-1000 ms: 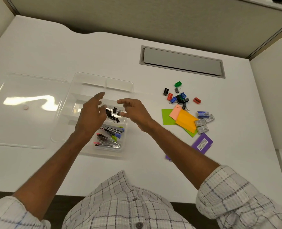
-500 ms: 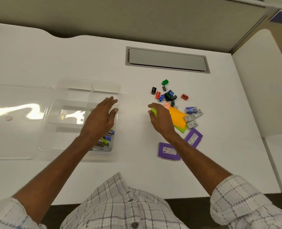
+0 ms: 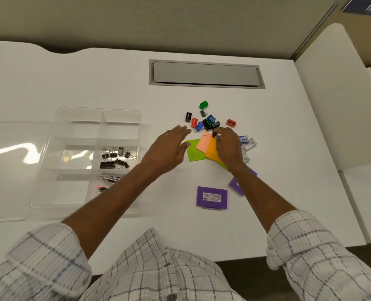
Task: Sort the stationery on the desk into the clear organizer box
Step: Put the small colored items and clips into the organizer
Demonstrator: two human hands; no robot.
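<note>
The clear organizer box point(image 3: 123, 112) sits at left, with black binder clips point(image 3: 115, 157) in one right-hand compartment and staple removers point(image 3: 109, 178) in the one below. A pile of stationery lies at centre right: coloured sharpeners and clips point(image 3: 207, 121), a red sharpener point(image 3: 231, 122), green, pink and orange sticky notes point(image 3: 198, 149), staple boxes point(image 3: 246, 144). My right hand point(image 3: 228, 146) rests on the notes, fingertips pinched on a small black binder clip point(image 3: 215, 134). My left hand point(image 3: 169, 148) hovers open just left of the pile, holding nothing.
The box's clear lid point(image 3: 13, 170) lies flat at far left. A purple case point(image 3: 211, 197) lies near the front; a second purple case point(image 3: 236, 185) is partly under my right forearm. A grey cable hatch point(image 3: 206, 74) is set in the desk behind. A white side unit point(image 3: 341, 127) stands right.
My left hand left the organizer box and moved right to the stationery pile. My right hand reached further into the pile and pinched a small black clip. The camera view shifted right.
</note>
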